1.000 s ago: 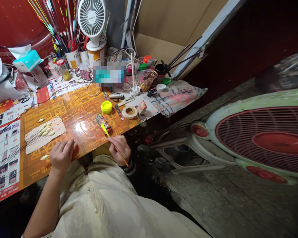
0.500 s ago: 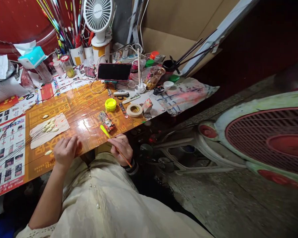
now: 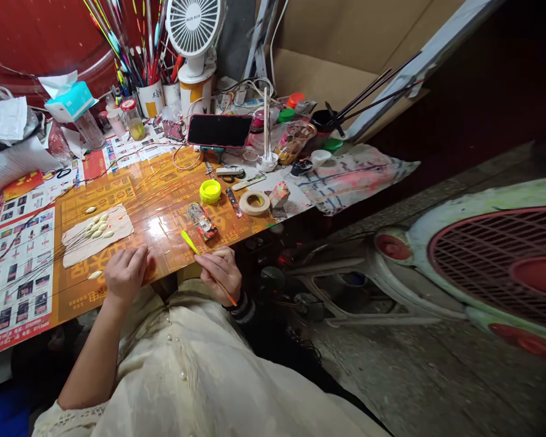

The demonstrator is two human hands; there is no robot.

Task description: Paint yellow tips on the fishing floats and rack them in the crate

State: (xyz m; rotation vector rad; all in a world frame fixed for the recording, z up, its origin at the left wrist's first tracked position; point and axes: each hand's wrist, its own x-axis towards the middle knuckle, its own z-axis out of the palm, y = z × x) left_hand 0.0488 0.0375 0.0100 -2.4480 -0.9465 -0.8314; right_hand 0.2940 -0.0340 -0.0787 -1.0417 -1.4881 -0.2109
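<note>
My right hand is closed around a slim paintbrush with a bright yellow tip and an orange handle end. The yellow tip points up and left over the table, near a paint-stained block. At the table's front edge my left hand has its fingers curled together; whatever they hold is hidden. Beyond it, several small cream pointed oval pieces with thin dark stems lie on a pale cloth. One loose cream piece lies left of that hand. An open yellow paint pot stands farther back.
A tape roll, a phone and a small white fan stand on the table. Behind are cups full of brushes and slender sticks. A large floor fan is at the right.
The view has shifted, so the table appears farther right. Relative to the block, the paintbrush tip has moved a little left, towards my left hand. Both hands keep their grip.
</note>
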